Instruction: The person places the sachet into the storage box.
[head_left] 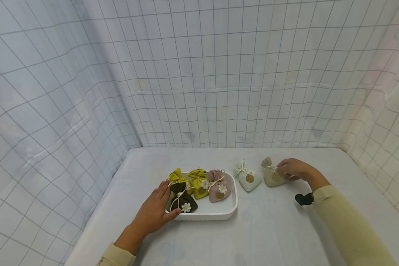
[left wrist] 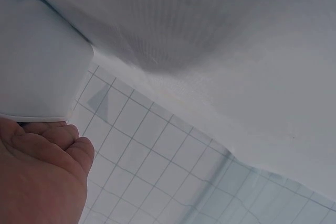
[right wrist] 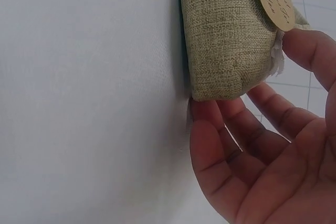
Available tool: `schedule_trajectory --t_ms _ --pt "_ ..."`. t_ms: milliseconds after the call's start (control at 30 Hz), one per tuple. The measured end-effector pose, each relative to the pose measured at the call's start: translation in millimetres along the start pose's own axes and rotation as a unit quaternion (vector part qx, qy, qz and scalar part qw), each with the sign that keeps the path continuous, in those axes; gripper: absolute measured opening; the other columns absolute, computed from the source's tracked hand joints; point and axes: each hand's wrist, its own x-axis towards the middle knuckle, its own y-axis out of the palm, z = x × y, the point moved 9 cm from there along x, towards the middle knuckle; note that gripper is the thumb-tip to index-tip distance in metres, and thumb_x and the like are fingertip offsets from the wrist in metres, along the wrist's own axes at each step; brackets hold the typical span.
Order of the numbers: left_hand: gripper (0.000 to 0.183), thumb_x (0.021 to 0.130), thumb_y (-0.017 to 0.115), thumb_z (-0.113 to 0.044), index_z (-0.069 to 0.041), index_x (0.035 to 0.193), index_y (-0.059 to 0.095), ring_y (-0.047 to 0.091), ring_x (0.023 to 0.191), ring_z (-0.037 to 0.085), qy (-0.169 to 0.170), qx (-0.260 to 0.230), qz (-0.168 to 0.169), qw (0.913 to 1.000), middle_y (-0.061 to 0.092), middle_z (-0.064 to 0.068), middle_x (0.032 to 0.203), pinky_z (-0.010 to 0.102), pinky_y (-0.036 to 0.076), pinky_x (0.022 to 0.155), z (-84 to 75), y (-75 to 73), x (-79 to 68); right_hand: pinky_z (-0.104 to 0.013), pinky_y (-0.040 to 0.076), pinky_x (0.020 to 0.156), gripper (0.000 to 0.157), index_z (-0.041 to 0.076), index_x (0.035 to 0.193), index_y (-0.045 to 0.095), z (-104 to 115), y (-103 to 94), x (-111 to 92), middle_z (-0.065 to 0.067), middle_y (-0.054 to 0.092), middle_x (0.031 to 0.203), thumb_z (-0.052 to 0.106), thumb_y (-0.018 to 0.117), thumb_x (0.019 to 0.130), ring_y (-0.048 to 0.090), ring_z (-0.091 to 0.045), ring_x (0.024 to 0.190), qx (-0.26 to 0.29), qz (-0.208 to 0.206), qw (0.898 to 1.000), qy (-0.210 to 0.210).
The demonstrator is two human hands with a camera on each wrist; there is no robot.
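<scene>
My right hand (head_left: pixel 294 169) is at a beige cloth drawstring pouch (head_left: pixel 273 178) on the table. In the right wrist view the thumb lies beside its round paper tag (right wrist: pixel 275 1), and the fingers curl against its side. A whitish pouch (head_left: pixel 250 181) lies just left of it. My left hand (head_left: pixel 155 210) rests along the left edge of a white tray (head_left: pixel 206 217), fingers stretched out, thumb at the front rim. In the tray are a dark brown pouch (head_left: pixel 189 201) nearest that hand, two yellow pouches (head_left: pixel 199 181) and a pink pouch (head_left: pixel 217 192).
The table (head_left: pixel 252 236) has a white cover. Grid-patterned curtains (head_left: pixel 219 92) stand behind it and along both sides. A black object (head_left: pixel 304 199) sits beside the right sleeve cuff.
</scene>
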Motion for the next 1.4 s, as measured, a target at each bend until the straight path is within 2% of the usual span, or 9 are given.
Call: schedule_trajectory --t_ms 267,567,967,1400 --pt "0.091 0.093 0.056 -0.063 0.012 0.143 0.043 0.021 0.148 0.035 0.002 0.001 -0.003 1.0000 0.024 0.020 0.160 0.052 0.029 0.114 0.7 -0.2 0.3 -0.041 0.056 0.080 0.052 -0.010 0.131 0.052 2.7 3.1 -1.2 -0.017 0.061 0.113 0.027 0.063 0.096 0.058 -0.032 0.102 -0.006 0.005 1.000 0.002" --pt "0.091 0.093 0.056 -0.063 0.012 0.143 0.044 0.023 0.147 0.035 0.004 0.002 -0.007 1.0000 0.026 0.021 0.159 0.053 0.030 0.114 0.2 -0.3 0.9 -0.039 0.056 0.078 0.050 -0.009 0.134 0.052 3.3 6.1 0.3 -0.018 0.060 0.117 0.027 0.057 0.099 0.059 -0.029 0.098 -0.019 0.016 1.000 -0.004" --pt "0.091 0.093 0.056 -0.062 0.012 0.144 0.042 0.022 0.147 0.035 0.002 0.001 0.000 1.0000 0.024 0.021 0.160 0.052 0.030 0.114 -1.4 -0.9 0.3 -0.040 0.056 0.077 0.040 -0.006 0.124 0.059 6.1 3.9 -2.6 -0.015 0.060 0.106 0.024 0.059 0.098 0.058 -0.028 0.094 -0.016 -0.008 1.000 -0.020" --pt "0.090 0.094 0.056 -0.061 0.012 0.144 0.042 0.022 0.147 0.036 0.000 -0.001 0.004 1.0000 0.023 0.021 0.160 0.052 0.029 0.114 -0.9 -0.1 -0.4 -0.041 0.057 0.080 0.044 -0.007 0.128 0.056 10.5 -1.8 -10.2 -0.016 0.061 0.113 0.025 0.059 0.098 0.059 -0.029 0.098 0.009 -0.022 0.999 -0.031"
